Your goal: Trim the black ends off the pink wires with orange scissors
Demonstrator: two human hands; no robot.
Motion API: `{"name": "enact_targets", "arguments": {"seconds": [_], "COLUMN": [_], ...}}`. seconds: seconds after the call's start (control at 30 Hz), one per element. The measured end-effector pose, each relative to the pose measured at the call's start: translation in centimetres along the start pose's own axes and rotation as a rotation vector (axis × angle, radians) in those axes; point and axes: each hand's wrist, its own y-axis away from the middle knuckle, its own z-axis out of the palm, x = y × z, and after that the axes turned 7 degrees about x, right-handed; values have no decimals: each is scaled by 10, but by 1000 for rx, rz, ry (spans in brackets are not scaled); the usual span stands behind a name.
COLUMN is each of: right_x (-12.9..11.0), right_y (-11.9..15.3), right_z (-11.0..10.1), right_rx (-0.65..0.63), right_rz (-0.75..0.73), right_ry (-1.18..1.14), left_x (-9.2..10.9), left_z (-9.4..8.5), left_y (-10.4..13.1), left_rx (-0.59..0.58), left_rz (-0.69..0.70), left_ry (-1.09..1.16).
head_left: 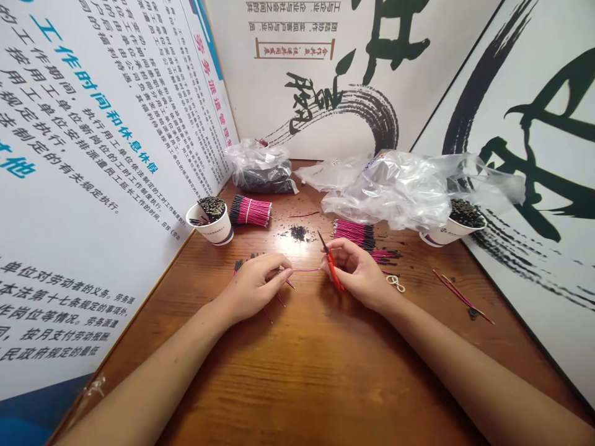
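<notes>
My left hand (261,284) is closed, thumb against fingers, on one end of a thin pink wire (307,270) at the table's middle. Several more pink wires with black ends stick out beneath and behind that hand. The pink wire runs level across to my right hand (357,272), whose curled fingers hold a red-handled tool (333,270) with its dark, pointed tip up and to the left. The wire's right end meets the fingertips of my right hand near the tool. A small pile of black bits (298,233) lies just beyond both hands.
A paper cup (218,234) of black pieces and a banded pink wire bundle (251,210) stand at the back left. More pink wires (352,232) lie back right, beside plastic bags (390,189) and another cup (439,234). White rubber bands (395,283) and loose wires (458,292) lie right.
</notes>
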Motion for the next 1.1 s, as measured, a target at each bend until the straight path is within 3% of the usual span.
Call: {"name": "enact_targets", "arguments": {"seconds": [0.27,0.57,0.73,0.93,1.1], "right_x": [3,-1,-5,-4,-4], "right_y": [0,2,6,6,7], "right_z": [0,4,7,6,7], "right_rx": [-4,-26,-70,-100,-134], "right_rz": [20,-75,-94,-73,-68], "right_ry": [19,78,93,132,183], "left_x": [0,2,3,2,2], "left_z": [-2,1,2,0,-3], "left_y": [1,2,2,1,0], "left_rx": [-7,3,71,183,211], "left_rz": [-8,8,1,-99,-166], "left_ry": [17,14,56,118,261]}}
